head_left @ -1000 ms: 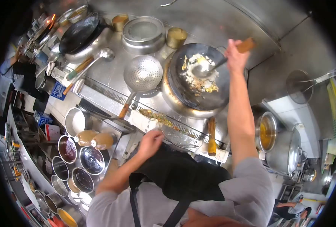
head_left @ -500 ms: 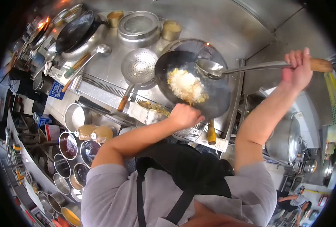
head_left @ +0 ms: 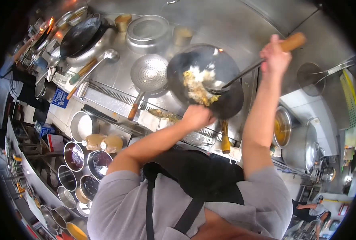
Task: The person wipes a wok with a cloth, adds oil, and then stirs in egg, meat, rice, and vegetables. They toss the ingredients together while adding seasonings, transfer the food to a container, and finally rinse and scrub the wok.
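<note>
Wok [head_left: 232, 102] at the far right of the range; rice with egg [head_left: 199, 84] heaped left of its middle. Steam hazes the metal canister [head_left: 183, 37] behind.

Right hand [head_left: 275, 56]: fingers wrapped round the wooden-handled end of the ladle [head_left: 244, 75], closed firmly, wrist raised. Ladle bowl down at the right side of the heap, partly under grains.

Left hand [head_left: 199, 117]: knuckles up, fingers curled, at the wok's near rim. What they close on is hidden; cannot tell whether a cloth sits between skin and metal.

Risks, as judged. Burn to the left hand if steam or hot grains come over the near rim, since it sits right below the heap. Slip of the wok if that hidden hold is weak while the ladle pushes; cannot tell how squarely the wok sits on its burner. Spill leftward onto the perforated skimmer [head_left: 149, 74], just beside the rim, from a hard ladle sweep. Bamboo brush [head_left: 225, 138] near the wok's near side: could be knocked if the wok slides nearward.
</note>
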Available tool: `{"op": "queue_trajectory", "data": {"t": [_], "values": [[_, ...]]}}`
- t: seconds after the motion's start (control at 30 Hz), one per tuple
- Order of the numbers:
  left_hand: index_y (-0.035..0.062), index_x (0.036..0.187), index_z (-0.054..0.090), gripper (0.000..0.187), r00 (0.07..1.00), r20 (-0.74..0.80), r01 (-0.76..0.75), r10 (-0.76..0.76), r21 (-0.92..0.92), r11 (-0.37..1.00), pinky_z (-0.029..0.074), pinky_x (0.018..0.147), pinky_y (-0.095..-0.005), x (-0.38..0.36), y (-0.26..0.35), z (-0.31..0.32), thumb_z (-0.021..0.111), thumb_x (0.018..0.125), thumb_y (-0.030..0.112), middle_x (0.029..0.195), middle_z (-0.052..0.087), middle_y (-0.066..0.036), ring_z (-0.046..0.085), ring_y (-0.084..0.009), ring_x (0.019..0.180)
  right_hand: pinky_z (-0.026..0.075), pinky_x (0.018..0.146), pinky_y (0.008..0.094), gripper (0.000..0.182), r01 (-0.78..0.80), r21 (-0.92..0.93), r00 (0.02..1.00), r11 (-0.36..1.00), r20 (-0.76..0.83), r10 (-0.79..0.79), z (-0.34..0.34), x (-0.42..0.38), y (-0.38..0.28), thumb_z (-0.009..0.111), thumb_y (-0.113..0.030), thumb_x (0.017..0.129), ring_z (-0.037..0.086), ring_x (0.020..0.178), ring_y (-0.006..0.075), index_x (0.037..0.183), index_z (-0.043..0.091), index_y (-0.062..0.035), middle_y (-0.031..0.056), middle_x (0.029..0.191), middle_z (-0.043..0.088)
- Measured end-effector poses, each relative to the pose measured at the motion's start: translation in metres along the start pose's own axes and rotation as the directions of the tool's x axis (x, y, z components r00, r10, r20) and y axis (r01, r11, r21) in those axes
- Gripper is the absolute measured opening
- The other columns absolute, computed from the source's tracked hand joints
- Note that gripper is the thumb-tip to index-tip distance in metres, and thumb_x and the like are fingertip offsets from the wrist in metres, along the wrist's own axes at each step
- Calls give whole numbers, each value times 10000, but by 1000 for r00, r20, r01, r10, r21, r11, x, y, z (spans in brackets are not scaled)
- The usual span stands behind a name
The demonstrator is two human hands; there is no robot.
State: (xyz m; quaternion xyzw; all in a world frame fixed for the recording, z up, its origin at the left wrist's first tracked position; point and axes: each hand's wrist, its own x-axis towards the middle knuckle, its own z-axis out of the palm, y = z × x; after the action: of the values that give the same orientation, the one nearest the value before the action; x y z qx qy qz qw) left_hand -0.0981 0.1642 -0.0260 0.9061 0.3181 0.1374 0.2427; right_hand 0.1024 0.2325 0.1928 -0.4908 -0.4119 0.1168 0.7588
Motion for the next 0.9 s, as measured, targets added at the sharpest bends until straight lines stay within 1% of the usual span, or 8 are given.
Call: {"op": "queue_trajectory", "data": {"t": [0.1, 0.27, 0.4, 0.47, 0.63, 0.73, 0.77, 0.9], "values": [[132, 752, 699, 316, 999, -19, -43, 45, 84, 995, 498, 749, -433, 26, -45, 45, 580, 863, 404, 753, 681, -122, 661, -313, 754, 354, 389, 268, 236, -125, 12, 988, 992, -95, 126, 21, -14, 107, 682, -115, 875, 421, 419, 108, 787, 471, -56, 9, 568, 458], [123, 787, 705, 354, 956, 289, -71, 61, 26, 997, 529, 771, -445, -70, -52, 33, 557, 884, 429, 807, 693, -129, 676, -303, 795, 377, 412, 292, 248, 66, 14, 997, 998, -50, -66, 10, 32, 17, 667, -164, 900, 427, 437, 117, 797, 468, -57, 17, 564, 447], [121, 739, 698, 278, 988, 72, -137, 134, 49, 989, 529, 620, -450, -30, -16, -28, 589, 822, 362, 695, 671, -127, 666, -320, 668, 372, 427, 292, 277, -17, 20, 997, 1000, 78, 16, -5, 35, -25, 640, -246, 926, 390, 440, 105, 792, 470, -72, -9, 533, 392], [130, 668, 675, 314, 992, -10, -127, 127, 9, 992, 506, 582, -446, 20, -31, -16, 609, 833, 389, 624, 645, -100, 651, -307, 628, 344, 375, 282, 229, -112, -337, 991, 935, -106, 81, 15, 15, 22, 658, -163, 902, 424, 419, 117, 832, 480, -37, 10, 559, 438], [154, 747, 700, 296, 987, 141, -84, 72, 86, 993, 513, 727, -463, -3, -73, 54, 602, 836, 419, 759, 683, -111, 672, -323, 767, 338, 374, 301, 282, -51, 76, 998, 996, -42, 54, 26, 13, 81, 673, -121, 884, 367, 388, 111, 755, 427, -79, -10, 529, 390], [164, 727, 704, 278, 930, -213, -292, 301, 70, 954, 531, 673, -455, -44, -62, 55, 643, 802, 425, 719, 676, -103, 672, -316, 717, 324, 403, 291, 283, -106, -10, 992, 994, 69, 107, 11, 69, 57, 661, -198, 903, 336, 407, 103, 758, 442, -93, -26, 529, 366], [165, 693, 703, 252, 990, 47, -135, 133, 38, 990, 531, 608, -448, -32, -48, 32, 668, 777, 400, 667, 663, -103, 661, -315, 640, 318, 413, 287, 278, -178, 10, 979, 984, 101, 176, 5, 87, 55, 651, -212, 911, 330, 413, 98, 757, 449, -98, -30, 530, 364], [121, 700, 685, 312, 997, -58, -48, 52, 69, 996, 496, 736, -451, 58, -58, 35, 614, 810, 405, 653, 647, -132, 637, -327, 670, 312, 423, 266, 267, -72, 8, 985, 997, 158, 70, 1, 69, 26, 658, -222, 905, 337, 421, 85, 758, 469, -104, -40, 536, 368]]}}
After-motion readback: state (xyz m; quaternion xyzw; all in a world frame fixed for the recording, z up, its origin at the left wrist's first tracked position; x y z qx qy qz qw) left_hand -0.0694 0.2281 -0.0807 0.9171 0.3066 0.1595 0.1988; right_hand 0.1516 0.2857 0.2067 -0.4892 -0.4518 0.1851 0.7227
